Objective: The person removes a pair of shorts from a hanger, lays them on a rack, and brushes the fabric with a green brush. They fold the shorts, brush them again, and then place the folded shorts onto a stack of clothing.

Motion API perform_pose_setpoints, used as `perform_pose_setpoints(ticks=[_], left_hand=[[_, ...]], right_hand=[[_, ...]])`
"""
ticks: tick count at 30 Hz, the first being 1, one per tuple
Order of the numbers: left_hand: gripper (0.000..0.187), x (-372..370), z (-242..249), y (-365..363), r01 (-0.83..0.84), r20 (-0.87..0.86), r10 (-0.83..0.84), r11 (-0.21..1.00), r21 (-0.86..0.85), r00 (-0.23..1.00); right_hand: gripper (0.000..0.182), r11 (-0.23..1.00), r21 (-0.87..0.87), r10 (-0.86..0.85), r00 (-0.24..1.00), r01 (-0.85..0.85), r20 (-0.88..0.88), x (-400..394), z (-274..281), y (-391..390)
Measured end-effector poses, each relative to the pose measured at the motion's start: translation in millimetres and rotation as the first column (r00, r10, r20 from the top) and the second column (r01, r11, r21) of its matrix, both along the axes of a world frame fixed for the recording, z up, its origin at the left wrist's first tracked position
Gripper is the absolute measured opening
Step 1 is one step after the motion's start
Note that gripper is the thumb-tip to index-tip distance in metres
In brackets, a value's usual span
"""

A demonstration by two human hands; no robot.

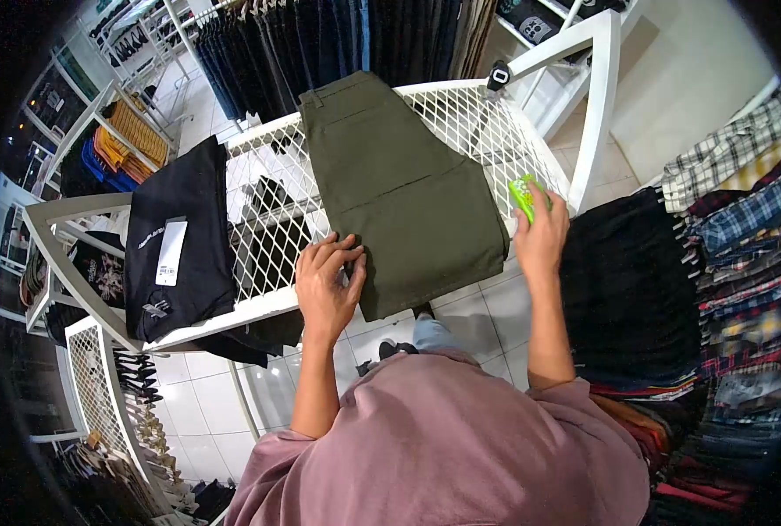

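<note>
Olive-green shorts lie folded flat across a white mesh rack shelf, their lower end hanging over its front edge. My left hand is at the lower left side of the shorts, fingers bent and thumb and forefinger closed at the fabric's edge. In my right hand, beside the right edge of the shorts, is a small bright green packet-like thing with yellow marks. To the left, a folded black T-shirt with a white tag lies on the same shelf.
Trousers hang in a row behind the rack. A slanted white frame post rises at the shelf's right end. Folded checked shirts and dark garments are stacked on the right. More hanging clothes fill the lower left.
</note>
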State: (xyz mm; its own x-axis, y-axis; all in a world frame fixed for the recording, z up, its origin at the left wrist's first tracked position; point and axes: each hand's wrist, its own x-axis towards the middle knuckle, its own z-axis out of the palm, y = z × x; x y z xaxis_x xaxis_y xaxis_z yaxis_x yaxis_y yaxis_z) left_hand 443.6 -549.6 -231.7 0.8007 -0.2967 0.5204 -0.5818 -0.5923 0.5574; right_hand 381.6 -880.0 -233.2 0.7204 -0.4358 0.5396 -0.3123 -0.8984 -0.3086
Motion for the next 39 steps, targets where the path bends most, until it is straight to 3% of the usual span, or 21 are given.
perform_pose_setpoints(ticks=[1, 4, 6, 8, 9, 11, 12, 16, 18, 20, 22, 23, 25, 27, 29, 30, 32, 33, 35, 38, 39], left_hand=[[0.012, 1.1, -0.5, 0.2, -0.002, 0.0, 0.002, 1.0, 0.011, 1.0], [0.011, 3.9, -3.8, -3.0, -0.009, 0.044, 0.009, 1.0, 0.004, 0.999], [0.011, 3.9, -3.2, -3.5, -0.01, 0.039, 0.009, 1.0, 0.015, 0.999], [0.012, 3.9, -3.0, -3.9, -0.004, 0.034, 0.003, 1.0, 0.018, 0.999], [0.012, 3.5, -2.8, -4.2, -0.004, 0.037, 0.003, 1.0, 0.019, 0.999], [0.012, 3.2, -2.4, -2.4, 0.007, 0.038, -0.007, 1.0, 0.012, 0.999], [0.012, 3.4, -2.6, -2.3, 0.003, 0.045, -0.004, 1.0, 0.011, 0.999], [0.022, -4.4, 5.6, 8.8, 0.078, 0.001, -0.078, 0.996, 0.037, 0.997], [0.04, -14.4, 17.8, 18.3, 0.292, -0.083, -0.283, 0.944, 0.151, 0.956], [0.065, -23.1, 24.9, 27.0, 0.386, -0.212, -0.336, 0.88, 0.276, 0.918], [0.077, -29.5, 17.8, 26.0, 0.327, -0.2, -0.268, 0.865, 0.38, 0.942], [0.088, -30.6, 14.9, 24.2, 0.305, -0.167, -0.258, 0.857, 0.415, 0.952], [0.086, -30.7, 3.3, 22.7, 0.228, -0.058, -0.23, 0.839, 0.495, 0.972], [0.084, -28.4, -10.6, 21.2, 0.174, 0.017, -0.213, 0.839, 0.515, 0.977], [0.076, -27.7, -15.8, 20.6, 0.164, 0.053, -0.2, 0.903, 0.396, 0.978], [0.076, -26.7, -16.0, 20.9, 0.159, 0.052, -0.194, 0.906, 0.392, 0.98], [0.065, -21.5, -12.8, 20.3, 0.216, 0.044, -0.228, 0.956, 0.199, 0.973], [0.054, -21.6, -5.0, 16.9, 0.225, 0.067, -0.231, 0.97, 0.092, 0.971], [0.05, -20.8, 2.2, 15.6, 0.234, 0.086, -0.233, 0.972, -0.003, 0.969], [0.042, -22.7, 20.1, 16.6, 0.22, 0.13, -0.204, 0.968, -0.123, 0.97], [0.041, -22.5, 22.4, 19.0, 0.243, 0.116, -0.223, 0.95, -0.195, 0.968]], right_hand=[[0.054, 1.0, -0.006, -0.002, 1.0, 0.002, 0.006, -2.5, 10.2, 8.3], [0.058, 0.907, 0.199, 0.36, 0.929, -0.37, 0.086, -32.0, 26.5, 69.6], [0.062, 0.796, 0.176, 0.588, 0.809, -0.579, 0.004, -46.6, 8.8, 93.5], [0.06, 0.869, 0.2, 0.45, 0.891, -0.453, 0.062, -42.2, -1.7, 74.8], [0.057, 0.938, 0.185, 0.279, 0.956, -0.291, 0.09, -40.1, 0.0, 57.5], [0.055, 0.997, 0.065, 0.029, 0.996, -0.034, 0.089, -37.4, -8.3, 10.8], [0.055, 0.995, 0.094, -0.022, 0.993, 0.011, 0.112, -35.6, -3.3, -3.7], [0.053, 0.983, 0.138, 0.098, 0.981, -0.121, 0.167, -15.4, 9.1, -14.4], [0.052, 0.972, 0.163, 0.147, 0.977, -0.172, 0.153, -2.6, 6.0, -16.4], [0.05, 0.968, 0.143, 0.199, 0.978, -0.207, 0.066, 8.6, -2.0, -19.6], [0.048, 0.955, 0.188, 0.219, 0.973, -0.229, 0.077, 8.4, 2.1, -18.2], [0.046, 0.964, 0.122, 0.223, 0.968, -0.237, 0.114, 4.5, 1.1, -16.4], [0.043, 0.973, -0.044, 0.23, 0.949, -0.226, 0.216, -8.5, 6.6, -2.9], [0.043, 0.983, -0.092, 0.178, 0.953, -0.16, 0.245, -30.0, -13.0, 6.7], [0.045, 0.986, -0.14, 0.131, 0.953, -0.096, 0.272, -47.8, -38.4, 13.7], [0.049, 0.974, -0.178, 0.185, 0.952, -0.144, 0.243, -55.7, -52.0, 17.1], [0.053, 0.958, -0.213, 0.238, 0.948, -0.193, 0.21, -64.4, -61.6, 23.5], [0.057, 0.959, -0.167, 0.263, 0.943, -0.231, 0.203, -65.0, -62.5, 29.5], [0.07, 0.94, -0.134, 0.335, 0.921, -0.313, 0.197, -61.0, -56.2, 37.3], [0.071, 0.898, -0.069, 0.438, 0.87, -0.434, 0.227, -54.4, -43.0, 44.9], [0.059, 0.887, -0.028, 0.452, 0.857, -0.46, 0.246, -52.2, -34.2, 48.1]])
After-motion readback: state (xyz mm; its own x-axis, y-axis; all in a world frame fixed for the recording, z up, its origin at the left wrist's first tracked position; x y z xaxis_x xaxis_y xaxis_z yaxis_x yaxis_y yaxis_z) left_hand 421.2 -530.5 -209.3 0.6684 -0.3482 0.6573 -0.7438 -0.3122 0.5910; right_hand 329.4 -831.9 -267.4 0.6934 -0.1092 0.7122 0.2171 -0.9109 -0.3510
